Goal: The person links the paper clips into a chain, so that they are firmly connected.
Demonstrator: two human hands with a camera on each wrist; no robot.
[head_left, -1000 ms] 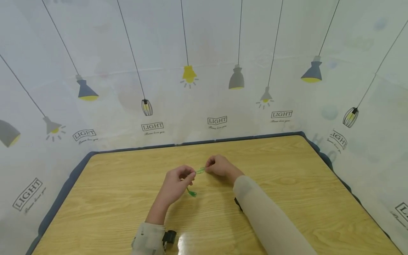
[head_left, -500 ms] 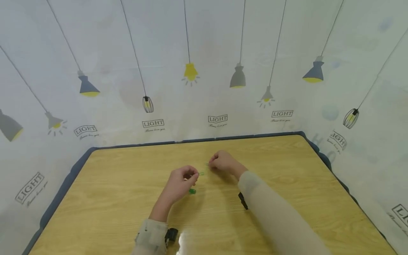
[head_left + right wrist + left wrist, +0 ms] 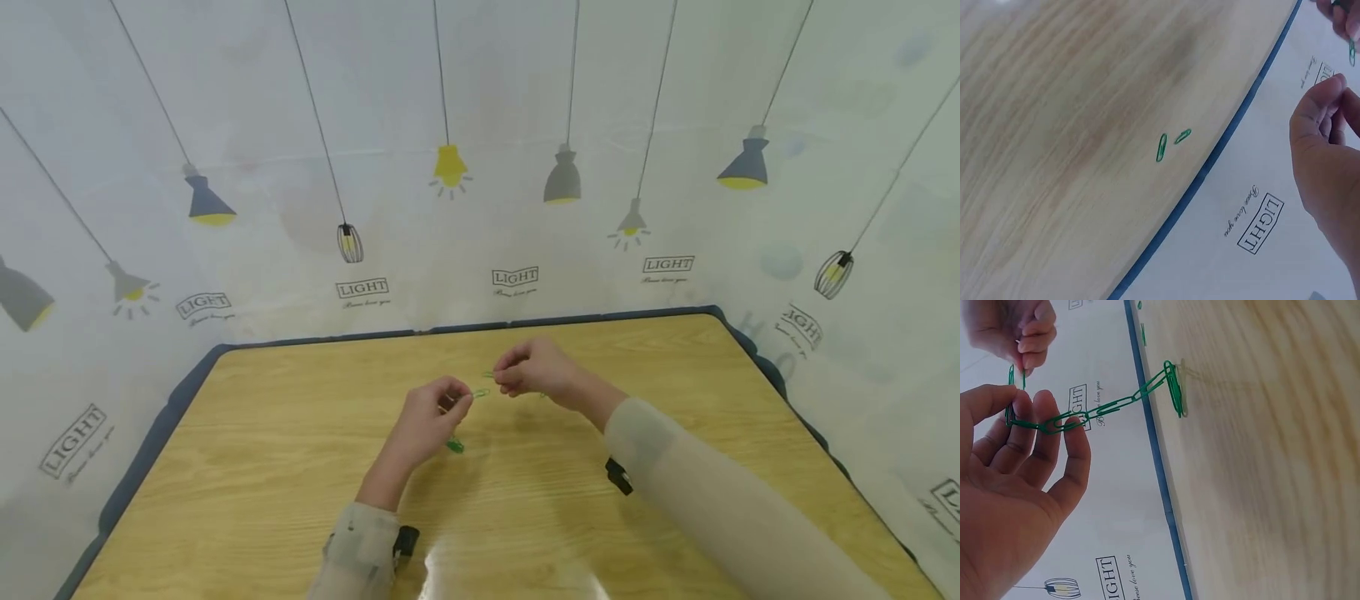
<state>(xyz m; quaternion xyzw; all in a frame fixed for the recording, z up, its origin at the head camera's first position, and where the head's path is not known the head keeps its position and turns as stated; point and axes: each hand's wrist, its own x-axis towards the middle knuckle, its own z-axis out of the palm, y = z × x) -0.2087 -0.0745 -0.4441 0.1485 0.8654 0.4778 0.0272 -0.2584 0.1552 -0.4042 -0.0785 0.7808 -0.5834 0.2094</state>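
Left fingers: thumb and forefinger of the left hand closed in a pinch on the end clip; other fingers spread and bent beneath.
Right fingers: thumb and forefinger of the right hand pinched together on a single green paper clip.
End clip axis: from the left fingertips toward 2 o'clock, head view.
Single clip axis: from the right fingertips toward 9 o'clock, just above the end clip, apart.
Paper clip chain: green wire, over the left fingers; long axis 8 to 2 o'clock in the left wrist view, far end drooping toward 5.
Change: the two clips overlapped in the head view a second ago; a gap now shows, the right hand having shifted toward 1 o'clock. Judged unjoined.
Loose clips: two, on the wood-grain table; one lies nearly 12 to 6, the other between 1 and 2.
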